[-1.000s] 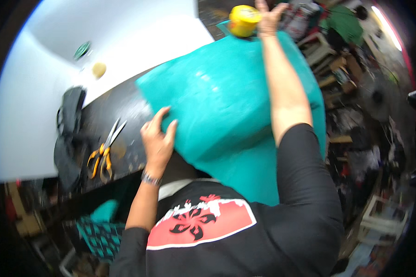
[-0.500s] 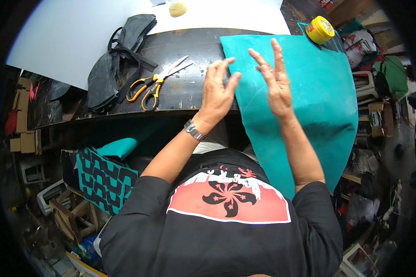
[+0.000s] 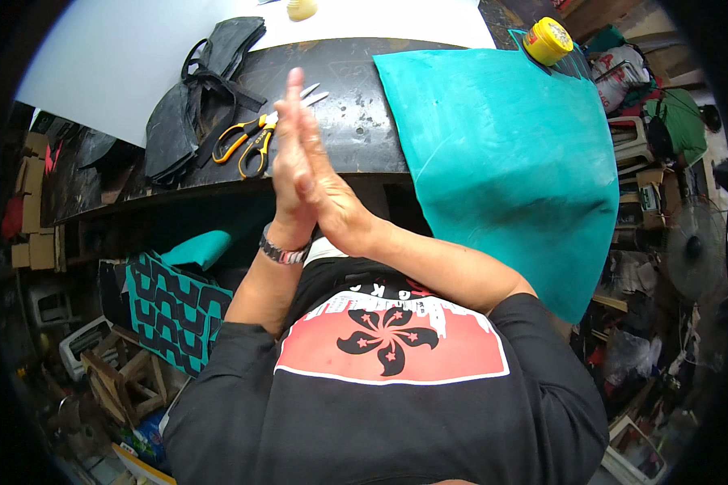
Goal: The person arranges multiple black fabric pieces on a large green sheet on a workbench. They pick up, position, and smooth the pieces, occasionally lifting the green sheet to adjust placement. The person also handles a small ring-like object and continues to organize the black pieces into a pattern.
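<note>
My left hand point(image 3: 287, 198) and my right hand point(image 3: 341, 212) are pressed palm to palm over the table's near edge, fingers stretched out, with nothing visible between them. A watch circles my left wrist. Just behind the hands lies a pair of scissors point(image 3: 253, 155) with orange and black handles, its blades partly hidden by my fingers. To the right, a large teal sheet point(image 3: 510, 137) covers the tabletop and hangs over the front edge; neither hand touches it.
Black cut pieces point(image 3: 174, 133) lie stacked at the table's left, beside a strap. A yellow tub point(image 3: 548, 42) stands at the far right corner. White sheeting point(image 3: 97, 81) spans the back. Below left are a patterned teal-and-black piece point(image 3: 170, 311) and a wooden stool point(image 3: 121, 376).
My right hand has moved left off the area above the teal sheet to meet my left hand. The left hand has shifted left too, and the palms now touch.
</note>
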`<state>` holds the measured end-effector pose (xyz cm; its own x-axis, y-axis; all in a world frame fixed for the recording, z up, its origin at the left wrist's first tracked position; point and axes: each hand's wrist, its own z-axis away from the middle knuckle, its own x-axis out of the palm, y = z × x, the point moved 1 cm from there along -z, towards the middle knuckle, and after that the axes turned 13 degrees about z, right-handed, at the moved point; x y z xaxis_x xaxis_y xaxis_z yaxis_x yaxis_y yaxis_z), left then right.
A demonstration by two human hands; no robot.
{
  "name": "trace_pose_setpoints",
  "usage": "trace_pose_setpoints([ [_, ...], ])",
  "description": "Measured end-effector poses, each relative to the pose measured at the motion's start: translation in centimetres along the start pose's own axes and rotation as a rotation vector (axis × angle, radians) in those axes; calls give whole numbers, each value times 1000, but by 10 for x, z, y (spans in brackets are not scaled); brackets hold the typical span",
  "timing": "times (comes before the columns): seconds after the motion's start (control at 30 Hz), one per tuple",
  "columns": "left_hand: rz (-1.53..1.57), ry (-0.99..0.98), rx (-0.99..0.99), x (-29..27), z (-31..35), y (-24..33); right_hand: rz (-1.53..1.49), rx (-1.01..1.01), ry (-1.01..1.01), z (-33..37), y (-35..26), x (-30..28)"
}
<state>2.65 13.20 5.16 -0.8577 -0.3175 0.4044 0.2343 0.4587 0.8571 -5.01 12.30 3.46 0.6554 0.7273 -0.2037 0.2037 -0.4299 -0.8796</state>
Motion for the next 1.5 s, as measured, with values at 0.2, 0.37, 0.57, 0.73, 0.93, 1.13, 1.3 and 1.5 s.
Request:
trace_pose_setpoints([
  [0.2, -136, 109, -45, -55, 70, 9, -400, 256, -267, -7, -8, 52],
  [0.37, -85, 210, -417, -118, 138, 24, -606, 733, -560, 23, 17, 94],
  [0.57, 95, 285, -532, -164, 159, -10, -622, 962, -588, 34, 73, 129],
  [0.73, 75, 402, -512, -188, 148, -66, -624, 1055, -486, 32, 108, 120],
  [0.93, 65, 265, -525, -217, 146, -78, -708, 1036, -620, 33, 109, 111],
  [1.13, -69, 18, -664, -246, 155, -68, -842, 1024, -849, 40, 110, 112],
  [1.3, 11, 367, -637, -252, 156, -95, -571, 1211, -592, 43, 140, 107],
  [1.5, 83, 704, -610, -210, 141, -108, -210, 1366, -174, 43, 170, 137],
])
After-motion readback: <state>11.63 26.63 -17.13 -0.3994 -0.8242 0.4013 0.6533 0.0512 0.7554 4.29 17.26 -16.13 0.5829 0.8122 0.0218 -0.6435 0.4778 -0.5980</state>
